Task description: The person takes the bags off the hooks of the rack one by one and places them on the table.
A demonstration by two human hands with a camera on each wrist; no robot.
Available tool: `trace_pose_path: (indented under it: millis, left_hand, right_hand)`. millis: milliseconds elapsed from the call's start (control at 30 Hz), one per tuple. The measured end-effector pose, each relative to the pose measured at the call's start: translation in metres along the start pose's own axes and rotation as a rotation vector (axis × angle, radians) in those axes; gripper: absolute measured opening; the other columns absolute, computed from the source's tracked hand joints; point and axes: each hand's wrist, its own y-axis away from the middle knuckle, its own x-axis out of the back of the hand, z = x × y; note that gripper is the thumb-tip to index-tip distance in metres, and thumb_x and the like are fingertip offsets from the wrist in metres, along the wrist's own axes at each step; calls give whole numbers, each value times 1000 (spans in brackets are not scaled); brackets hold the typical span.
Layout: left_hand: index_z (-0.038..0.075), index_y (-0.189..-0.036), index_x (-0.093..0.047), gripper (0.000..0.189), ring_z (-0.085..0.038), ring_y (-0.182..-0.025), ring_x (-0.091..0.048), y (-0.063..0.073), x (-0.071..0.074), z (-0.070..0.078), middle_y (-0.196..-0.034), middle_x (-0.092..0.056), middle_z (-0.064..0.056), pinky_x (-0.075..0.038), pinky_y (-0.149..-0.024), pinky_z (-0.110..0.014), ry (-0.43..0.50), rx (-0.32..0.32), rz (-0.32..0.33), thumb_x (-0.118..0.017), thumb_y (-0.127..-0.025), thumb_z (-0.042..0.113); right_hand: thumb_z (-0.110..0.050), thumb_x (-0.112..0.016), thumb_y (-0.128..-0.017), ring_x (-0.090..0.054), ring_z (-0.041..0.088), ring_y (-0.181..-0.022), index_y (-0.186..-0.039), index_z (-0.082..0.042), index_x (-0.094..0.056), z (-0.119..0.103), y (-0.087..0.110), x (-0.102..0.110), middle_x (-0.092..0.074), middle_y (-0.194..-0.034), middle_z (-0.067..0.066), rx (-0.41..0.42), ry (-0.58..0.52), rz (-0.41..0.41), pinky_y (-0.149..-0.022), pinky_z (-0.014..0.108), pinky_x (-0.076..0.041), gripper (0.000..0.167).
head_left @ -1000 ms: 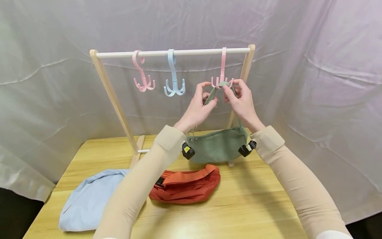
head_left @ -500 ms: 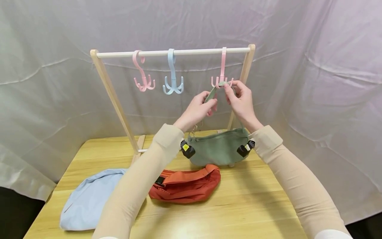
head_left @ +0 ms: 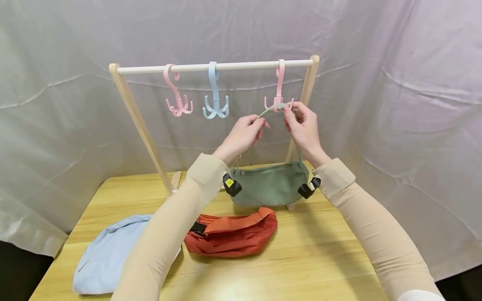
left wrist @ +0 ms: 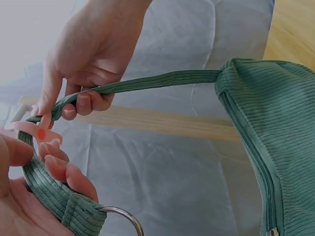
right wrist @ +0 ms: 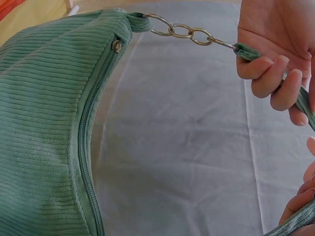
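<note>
A green corduroy handbag (head_left: pixel 269 184) hangs low in front of the rack's right side. Its strap (left wrist: pixel 162 80) passes over the pink hook (head_left: pixel 278 94) at the right of the rail. My left hand (head_left: pixel 242 133) grips the strap left of the hook, close to the metal ring (left wrist: pixel 125 216) at the strap's end. Gold chain links (right wrist: pixel 182 31) join that end to the bag. Right at the hook, my right hand (head_left: pixel 303 127) pinches the strap between thumb and fingers. Its fingers also curl round the strap in the left wrist view.
Another pink hook (head_left: pixel 178 100) and a blue hook (head_left: pixel 216 100) hang on the white rail (head_left: pixel 143 70), left of my hands. A red bag (head_left: pixel 231 238) and a light blue bag (head_left: pixel 107 259) lie on the wooden table (head_left: pixel 312 259). My left forearm covers part of both.
My left hand has moved left from beside the hook, drawing the strap out at a slant. The green bag has shifted slightly left. My right hand stays at the hook.
</note>
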Motion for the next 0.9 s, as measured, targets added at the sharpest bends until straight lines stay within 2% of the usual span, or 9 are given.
trace_pose_path:
  millis: [133, 267, 600, 700, 900]
  left_hand:
    - [5, -103, -66, 29, -10, -53, -42, -2, 3, 4, -65, -49, 2, -36, -55, -23, 12, 2, 36, -43, -106, 23]
    - [6, -102, -65, 29, -11, -52, -43, -4, 7, 8, -65, -49, 2, -36, -55, -24, 9, -24, 66, -43, -106, 24]
    - [12, -81, -54, 32, -15, -52, -41, -14, 13, 28, -61, -46, 1, -34, -55, -27, -49, -70, 106, -43, -106, 29]
    - [9, -84, -55, 32, -14, -52, -40, -18, 14, 34, -61, -47, 1, -33, -53, -26, -59, -82, 122, -43, -106, 29]
    - [11, -103, -61, 26, -11, -52, -41, -23, 14, 43, -68, -50, 2, -35, -54, -24, -46, -71, 150, -43, -106, 29]
  right_hand:
    - [-15, -60, -101, -48, 3, -54, -97, -10, -63, 1, -1, 0, -55, -61, -11, 10, -7, 0, -52, 16, -39, 7]
    - [-15, -61, -101, -48, 3, -53, -94, -15, -62, 0, 0, -1, -55, -61, -11, 9, -9, -3, -52, 16, -39, 7]
    - [-11, -61, -100, -48, 3, -54, -96, -7, -63, -2, 2, -4, -55, -61, -11, -3, -28, -7, -52, 16, -39, 7]
    - [-10, -61, -100, -48, 3, -54, -94, -9, -62, -3, 2, -6, -56, -61, -11, -1, -36, -8, -52, 16, -39, 6]
    - [-10, -62, -99, -48, 4, -53, -95, -14, -61, -6, 1, -8, -57, -63, -10, -8, -63, -24, -52, 16, -39, 6]
